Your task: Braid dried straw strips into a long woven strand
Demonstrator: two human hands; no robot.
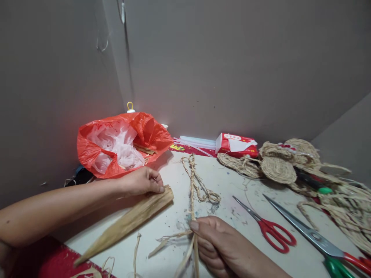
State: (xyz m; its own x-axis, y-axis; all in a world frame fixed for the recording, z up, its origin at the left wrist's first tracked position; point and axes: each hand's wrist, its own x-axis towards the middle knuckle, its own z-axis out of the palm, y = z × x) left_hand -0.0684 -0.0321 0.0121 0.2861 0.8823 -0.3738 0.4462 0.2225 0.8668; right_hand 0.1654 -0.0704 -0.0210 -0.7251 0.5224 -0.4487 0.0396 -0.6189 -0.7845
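Observation:
A long, flat, dry tan leaf (130,222) is pinched near its broad cut end by my left hand (145,181); its tapered end reaches down to the lower left. My right hand (217,243) pinches a thin straw braid (191,185) between thumb and fingers. Loose strands (168,242) fan out below and left of that grip. The braid runs up the white table, and a looped length (213,197) of it lies to the right. Right of my right hand lie red-handled scissors (269,227).
Large shears (313,235) lie at the right. Coiled straw pieces (278,170) and loose fibres (348,216) pile behind them. A red plastic bag (150,133) with white plastic inside stands back left. A red tissue pack (236,144) sits by the wall. Straw scraps (136,251) lie at the front.

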